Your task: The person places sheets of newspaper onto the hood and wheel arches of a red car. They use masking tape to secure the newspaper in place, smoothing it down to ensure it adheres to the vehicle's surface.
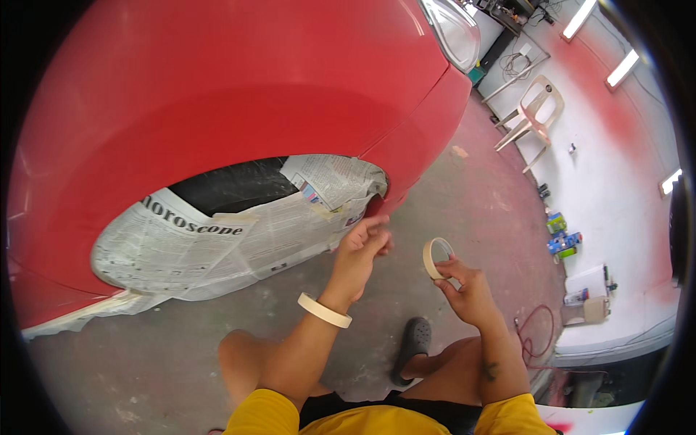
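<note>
right hand (470,293) pinching tape roll (428,259) by its lower rim, roll sitting apart from newspaper (272,235) | left hand (355,261) hovering near newspaper, can't tell if gripping anything | roll 2 (324,312) circling left wrist (336,296), maybe snagging newspaper if reaching too close

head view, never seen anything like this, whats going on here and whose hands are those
No machine here: this single picture comes from a wide camera on a person's head, looking down, so edges bend and those are the wearer's own bare hands. The right hand holds a tape roll; another roll circles the left wrist. The left hand holds nothing I can see. Beside them is a red car, with newspaper over much of its wheel opening. A shoe rests on the floor.
</note>
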Demonstrator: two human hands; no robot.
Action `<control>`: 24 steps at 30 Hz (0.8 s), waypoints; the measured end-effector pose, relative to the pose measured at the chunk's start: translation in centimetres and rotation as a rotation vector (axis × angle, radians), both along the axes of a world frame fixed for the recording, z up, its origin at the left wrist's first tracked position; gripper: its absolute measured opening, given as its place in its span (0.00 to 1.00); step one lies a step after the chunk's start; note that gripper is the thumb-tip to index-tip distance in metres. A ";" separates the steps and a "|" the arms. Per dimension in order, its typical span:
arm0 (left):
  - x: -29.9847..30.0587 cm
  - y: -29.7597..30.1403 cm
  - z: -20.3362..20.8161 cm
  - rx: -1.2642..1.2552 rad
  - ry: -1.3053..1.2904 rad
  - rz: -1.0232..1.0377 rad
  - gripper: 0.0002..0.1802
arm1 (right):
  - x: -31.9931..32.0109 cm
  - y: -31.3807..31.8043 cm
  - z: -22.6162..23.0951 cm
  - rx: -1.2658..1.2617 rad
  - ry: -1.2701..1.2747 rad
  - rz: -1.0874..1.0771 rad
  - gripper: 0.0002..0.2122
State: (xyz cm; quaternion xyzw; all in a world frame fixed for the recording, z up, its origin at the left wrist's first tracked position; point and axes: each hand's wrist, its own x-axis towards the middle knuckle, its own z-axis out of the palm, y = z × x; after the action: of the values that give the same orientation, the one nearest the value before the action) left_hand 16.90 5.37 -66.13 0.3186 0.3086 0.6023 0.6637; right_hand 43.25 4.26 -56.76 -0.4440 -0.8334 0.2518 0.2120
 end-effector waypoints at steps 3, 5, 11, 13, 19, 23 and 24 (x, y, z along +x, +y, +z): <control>-2.5 -1.2 7.5 0.125 -0.040 0.375 0.38 | -1.4 0.1 0.8 0.107 0.051 0.012 0.12; -3.3 -1.1 11.6 0.266 -0.166 0.380 0.41 | -1.4 0.7 0.3 0.124 0.061 0.010 0.12; -3.7 -2.4 11.6 0.279 -0.229 0.408 0.46 | -1.9 2.4 -0.3 0.049 0.005 -0.025 0.10; -3.8 -4.0 10.6 0.202 -0.082 0.434 0.46 | -2.0 2.6 0.0 0.059 -0.002 -0.026 0.10; -10.7 -11.9 9.5 0.171 -0.085 0.964 0.26 | -1.3 0.0 2.7 0.195 0.007 0.030 0.12; -19.5 -17.6 13.2 0.198 0.104 1.491 0.11 | -0.2 -2.3 5.0 0.151 0.077 -0.114 0.22; -20.4 -18.3 13.0 0.215 0.164 1.480 0.09 | -0.1 -2.8 5.5 0.082 0.118 -0.202 0.26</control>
State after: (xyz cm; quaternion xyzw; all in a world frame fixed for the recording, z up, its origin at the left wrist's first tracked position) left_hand -3.48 -12.96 -53.12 0.1349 0.4301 0.8923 0.0255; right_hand 43.19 1.48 -51.21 -0.5010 -0.7801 0.2208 0.3028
